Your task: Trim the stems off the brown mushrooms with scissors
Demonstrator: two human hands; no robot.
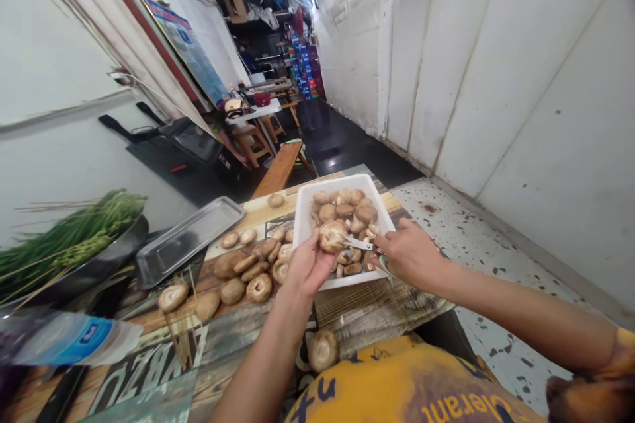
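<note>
Over the near part of a white plastic tray (303, 211), my left hand (308, 268) grips a mushroom (331, 236) with its pale underside showing. My right hand (404, 251) is closed around a pair of scissors (361, 244), whose blades reach to the mushroom's stem. Brown mushrooms (343, 210) and cut stems fill much of the tray beneath both hands. To the left of my left wrist lies a loose pile of whole mushrooms (251, 268) on the wood-patterned table. One single mushroom (323, 351) rests near the table's front edge, close to my shirt.
On the left are a metal bowl of green vegetables (74, 244), a clear plastic tray (191, 238), a water bottle (69, 338) and thin skewers (182, 327). Beyond the table stands a wooden bench (280, 168). A white wall (471, 59) runs along the right.
</note>
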